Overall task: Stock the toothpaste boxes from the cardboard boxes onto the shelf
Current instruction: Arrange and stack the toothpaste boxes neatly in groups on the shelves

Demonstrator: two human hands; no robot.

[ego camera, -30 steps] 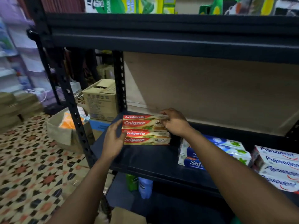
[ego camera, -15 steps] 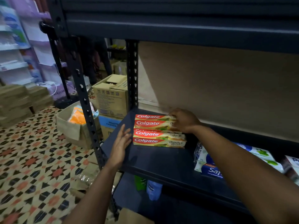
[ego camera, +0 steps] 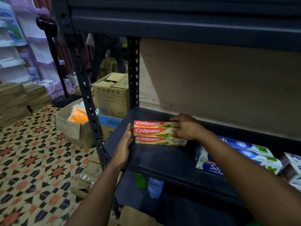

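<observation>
A small stack of red-and-gold Colgate toothpaste boxes (ego camera: 151, 132) lies lengthwise on the dark metal shelf (ego camera: 162, 160), near its left end. My left hand (ego camera: 124, 145) is flat and open, its fingertips against the left ends of the boxes. My right hand (ego camera: 187, 126) rests on the right end of the stack, fingers curled over the upper boxes. Blue-and-white toothpaste boxes (ego camera: 236, 155) lie to the right on the same shelf, partly behind my right forearm.
White Pepsodent boxes (ego camera: 291, 167) sit at the far right edge. Left of the rack, an open cardboard box (ego camera: 73, 126) with orange packets stands on the patterned floor, beside stacked cartons (ego camera: 110, 97). Bottles (ego camera: 149, 185) stand on the lower shelf. Another carton flap (ego camera: 135, 216) lies below.
The view has tilted down and left. My left hand has closed in from slightly apart to touch the left ends of the Colgate boxes; my right hand stays on the stack's right end.
</observation>
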